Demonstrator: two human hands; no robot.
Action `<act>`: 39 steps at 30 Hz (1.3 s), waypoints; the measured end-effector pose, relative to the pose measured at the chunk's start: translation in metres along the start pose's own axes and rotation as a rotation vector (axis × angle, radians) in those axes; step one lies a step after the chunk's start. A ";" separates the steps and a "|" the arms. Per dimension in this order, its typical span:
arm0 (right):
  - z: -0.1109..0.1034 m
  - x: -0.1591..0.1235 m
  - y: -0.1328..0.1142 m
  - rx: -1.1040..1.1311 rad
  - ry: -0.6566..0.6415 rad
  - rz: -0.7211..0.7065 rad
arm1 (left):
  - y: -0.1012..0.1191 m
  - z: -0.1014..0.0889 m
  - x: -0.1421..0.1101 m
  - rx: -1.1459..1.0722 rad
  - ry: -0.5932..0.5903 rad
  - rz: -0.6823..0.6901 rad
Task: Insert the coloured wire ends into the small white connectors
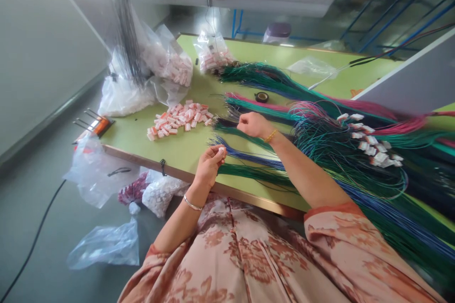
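Note:
My left hand [209, 163] is closed near the table's front edge, pinching a small white connector housing [222, 150] between thumb and fingers. Over the dark wires [232, 113] is my right hand [254, 125], its fingers curled together; what they grip, if anything, is hidden. Blue wires [245, 154] and green wires [256, 171] lie beside and below the hands, their ends pointing left. A loose pile of white and orange connector housings [181, 117] lies to the left. Finished-looking white connectors [377, 144] on wires are bunched at the right.
Bags of housings [177, 68] and a smaller bag [213, 52] stand at the back left. Black tape [261, 97] lies among the wires. An orange pronged holder [101, 127] sits at the left corner. Plastic bags [106, 244] are on the floor. A grey panel [415, 73] rises at right.

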State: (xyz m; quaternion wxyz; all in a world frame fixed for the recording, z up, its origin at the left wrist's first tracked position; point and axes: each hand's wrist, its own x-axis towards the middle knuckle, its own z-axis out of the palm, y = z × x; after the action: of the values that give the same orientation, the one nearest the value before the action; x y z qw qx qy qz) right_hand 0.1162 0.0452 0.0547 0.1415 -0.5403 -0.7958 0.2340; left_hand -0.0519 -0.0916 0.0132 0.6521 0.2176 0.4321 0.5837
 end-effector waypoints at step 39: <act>0.028 -0.077 -0.027 0.394 -0.049 -0.185 | 0.002 0.011 0.002 -0.134 -0.046 -0.022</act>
State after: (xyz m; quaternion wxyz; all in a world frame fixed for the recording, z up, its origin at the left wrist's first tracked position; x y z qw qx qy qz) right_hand 0.1102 -0.0408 0.0474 0.2458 -0.4211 -0.7839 0.3844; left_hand -0.0439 -0.0869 0.0196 0.6815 0.1819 0.3793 0.5988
